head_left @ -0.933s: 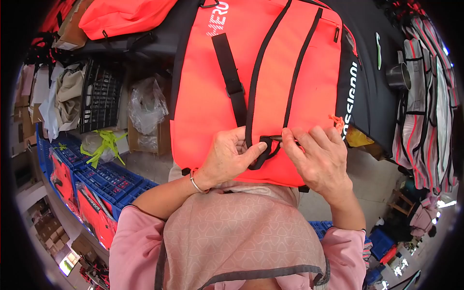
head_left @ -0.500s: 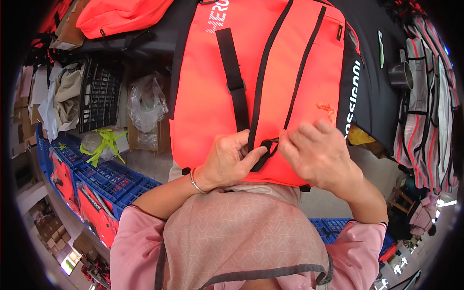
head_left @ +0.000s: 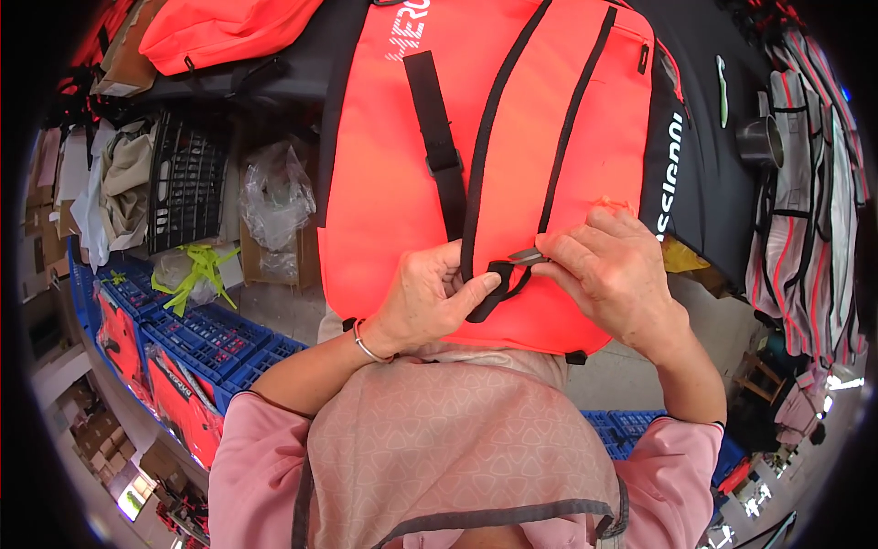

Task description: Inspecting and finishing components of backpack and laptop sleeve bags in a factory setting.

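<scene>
A bright coral-red backpack [head_left: 393, 183] lies in front of me, its padded shoulder strap [head_left: 517, 146] with black edging running toward me. My left hand [head_left: 430, 297] pinches the black webbing [head_left: 489, 297] at the strap's lower end between thumb and fingers. In my right hand [head_left: 604, 274] is a small grey metal tool [head_left: 524, 257] with a flat, narrow end, which lies at the strap's lower end beside the webbing. Its rest is hidden in my fingers. A black strap with a buckle [head_left: 444, 163] lies left of the shoulder strap. Orange threads [head_left: 613, 201] show behind my right hand.
Another coral-red bag [head_left: 224, 32] lies at the far left of the black-covered table [head_left: 722, 192]. A dark metal cup [head_left: 759, 144] stands at the right. Blue crates [head_left: 210, 343] and a black crate [head_left: 187, 178] are on the left. Grey bags [head_left: 796, 201] hang at the right.
My right hand has turned and its fingers have opened out a little, so the grey tool now shows. The backpack and shoulder strap have shifted slightly left, with my left hand still on the webbing.
</scene>
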Motion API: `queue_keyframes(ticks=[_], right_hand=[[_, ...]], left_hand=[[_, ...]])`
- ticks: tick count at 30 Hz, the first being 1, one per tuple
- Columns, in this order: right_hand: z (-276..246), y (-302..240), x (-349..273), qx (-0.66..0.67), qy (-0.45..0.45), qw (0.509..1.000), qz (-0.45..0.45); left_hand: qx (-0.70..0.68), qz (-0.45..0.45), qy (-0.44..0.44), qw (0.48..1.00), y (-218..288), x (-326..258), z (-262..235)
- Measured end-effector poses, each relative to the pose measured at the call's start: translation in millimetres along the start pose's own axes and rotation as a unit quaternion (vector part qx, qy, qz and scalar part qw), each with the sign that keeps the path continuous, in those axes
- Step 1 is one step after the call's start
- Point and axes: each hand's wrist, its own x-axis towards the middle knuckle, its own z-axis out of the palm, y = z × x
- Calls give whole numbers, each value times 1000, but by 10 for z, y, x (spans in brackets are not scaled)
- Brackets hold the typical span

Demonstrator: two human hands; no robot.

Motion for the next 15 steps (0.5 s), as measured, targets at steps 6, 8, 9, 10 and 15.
queue_keyframes(ticks=[6, 8, 9, 10, 15], right_hand=[[-11, 22, 36, -20, -11, 999, -34], [-28, 24, 51, -19, -19, 999, -40], [-34, 24, 57, -20, -19, 999, -42], [-36, 26, 63, -22, -19, 999, -45], [-35, 34, 79, -20, -35, 998, -51]], left_hand=[[4, 0, -5, 1000, -15, 1, -14], [12, 2, -8, 1000, -23, 3, -14], [3, 6, -5, 1000, -27, 7, -7], [-6, 10, -2, 1000, -30, 9, -3], [-2, 3, -14, 1000, -32, 19, -26]])
